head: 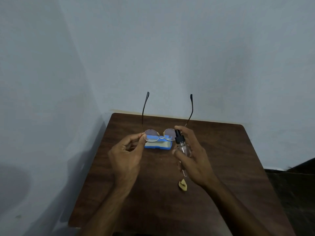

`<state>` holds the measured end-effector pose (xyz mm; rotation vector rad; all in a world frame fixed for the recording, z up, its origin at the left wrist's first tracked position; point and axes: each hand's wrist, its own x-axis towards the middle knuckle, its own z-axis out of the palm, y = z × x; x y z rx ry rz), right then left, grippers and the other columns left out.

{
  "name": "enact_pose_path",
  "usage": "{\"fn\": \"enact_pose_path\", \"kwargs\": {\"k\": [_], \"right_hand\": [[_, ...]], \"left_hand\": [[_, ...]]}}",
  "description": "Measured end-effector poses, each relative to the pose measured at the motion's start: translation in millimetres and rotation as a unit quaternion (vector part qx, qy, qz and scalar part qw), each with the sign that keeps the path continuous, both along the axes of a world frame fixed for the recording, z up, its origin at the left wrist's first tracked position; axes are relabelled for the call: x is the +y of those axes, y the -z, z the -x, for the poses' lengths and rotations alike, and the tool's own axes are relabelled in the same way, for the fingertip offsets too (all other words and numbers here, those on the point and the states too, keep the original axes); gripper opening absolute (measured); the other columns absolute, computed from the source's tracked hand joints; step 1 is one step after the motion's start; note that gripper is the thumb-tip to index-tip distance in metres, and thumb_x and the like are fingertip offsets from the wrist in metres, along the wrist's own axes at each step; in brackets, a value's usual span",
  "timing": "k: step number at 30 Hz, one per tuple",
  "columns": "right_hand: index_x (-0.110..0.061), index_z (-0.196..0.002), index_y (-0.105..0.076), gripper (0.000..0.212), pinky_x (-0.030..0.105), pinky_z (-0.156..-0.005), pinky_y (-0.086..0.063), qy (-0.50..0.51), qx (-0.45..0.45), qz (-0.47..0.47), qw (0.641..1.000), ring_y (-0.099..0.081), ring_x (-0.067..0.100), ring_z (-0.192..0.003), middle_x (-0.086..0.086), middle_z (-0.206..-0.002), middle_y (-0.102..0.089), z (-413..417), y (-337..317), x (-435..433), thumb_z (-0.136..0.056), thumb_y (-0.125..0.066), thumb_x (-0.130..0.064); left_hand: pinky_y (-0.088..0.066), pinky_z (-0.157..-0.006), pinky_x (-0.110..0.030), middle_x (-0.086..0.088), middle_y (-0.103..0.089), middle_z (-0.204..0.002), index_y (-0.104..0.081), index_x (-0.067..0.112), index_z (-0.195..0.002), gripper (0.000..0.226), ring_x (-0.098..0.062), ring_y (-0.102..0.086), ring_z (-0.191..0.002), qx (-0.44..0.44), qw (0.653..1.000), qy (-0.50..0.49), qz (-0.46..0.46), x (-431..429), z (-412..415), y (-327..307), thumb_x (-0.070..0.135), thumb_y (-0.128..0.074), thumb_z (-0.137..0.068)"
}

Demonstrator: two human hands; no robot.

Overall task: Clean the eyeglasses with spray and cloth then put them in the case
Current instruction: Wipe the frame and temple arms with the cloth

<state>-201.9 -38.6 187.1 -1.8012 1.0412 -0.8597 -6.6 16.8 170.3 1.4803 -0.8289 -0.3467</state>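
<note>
Round thin-rimmed eyeglasses (159,133) hang in the air above the table, temples unfolded and pointing away from me. My left hand (127,156) pinches the frame at the left lens's outer edge. My right hand (192,155) grips a small clear spray bottle (182,145) with a black nozzle, held right beside the right lens. Behind and below the glasses an open blue case (157,144) lies on the table with a pale cloth or lining inside.
The dark wooden table (170,193) stands against a pale wall, its left side close to the corner. A small yellowish scrap (182,184) lies on the table below my right hand. Dark floor shows at the far right.
</note>
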Motion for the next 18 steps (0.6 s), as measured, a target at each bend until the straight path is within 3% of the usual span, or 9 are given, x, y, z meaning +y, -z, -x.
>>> {"fn": "enact_pose_path", "kwargs": {"k": [3,5,9,15,18], "right_hand": [[-0.043,-0.144,-0.042,0.064,0.013,-0.061,-0.05,0.021,0.085,0.051,0.995,-0.062,-0.001,-0.07,-0.016,-0.108,-0.066,-0.7,0.8,-3.0,-0.095,-0.067,-0.01],[-0.044,-0.14,-0.043,0.06,0.008,-0.065,-0.046,0.03,0.123,0.073,0.989,-0.06,-0.003,-0.077,-0.018,-0.11,-0.064,-0.3,-1.7,-2.0,-0.094,-0.067,-0.014],[-0.044,-0.139,-0.041,0.06,0.011,-0.068,-0.041,0.056,0.163,0.095,0.98,-0.059,-0.002,-0.08,-0.024,-0.104,-0.059,0.2,-5.4,3.7,-0.091,-0.064,-0.017],[-0.041,-0.153,-0.031,0.065,0.033,-0.075,-0.056,0.057,0.251,0.145,0.955,-0.065,0.012,-0.103,-0.01,-0.14,-0.058,2.4,-8.3,6.9,-0.097,-0.059,-0.023],[-0.04,-0.155,-0.029,0.066,0.033,-0.073,-0.055,0.067,0.282,0.15,0.945,-0.067,0.016,-0.102,-0.008,-0.146,-0.055,3.6,-7.5,10.3,-0.098,-0.058,-0.024]], "left_hand": [[-0.055,-0.073,-0.007,0.002,-0.081,-0.096,-0.082,0.01,-0.109,0.02,-0.006,-0.078,-0.095,0.005,1.0,-0.002,0.003,1.9,1.9,-0.8,0.014,-0.082,-0.089],[-0.055,-0.073,-0.006,0.002,-0.081,-0.097,-0.082,0.01,-0.109,0.02,-0.007,-0.078,-0.096,0.008,1.0,-0.004,0.006,3.0,2.4,-1.3,0.014,-0.082,-0.089],[-0.056,-0.074,-0.007,0.001,-0.081,-0.098,-0.081,0.01,-0.11,0.022,-0.007,-0.078,-0.096,0.001,1.0,-0.005,0.01,4.8,2.6,-1.8,0.016,-0.081,-0.089],[-0.056,-0.076,-0.008,0.001,-0.081,-0.099,-0.081,0.011,-0.111,0.024,-0.009,-0.078,-0.096,-0.013,1.0,-0.009,0.007,5.9,2.4,-0.7,0.019,-0.08,-0.088],[-0.056,-0.077,-0.008,0.002,-0.081,-0.099,-0.081,0.011,-0.112,0.024,-0.007,-0.078,-0.097,-0.018,1.0,-0.01,0.008,6.6,3.2,-1.7,0.018,-0.081,-0.089]]}}
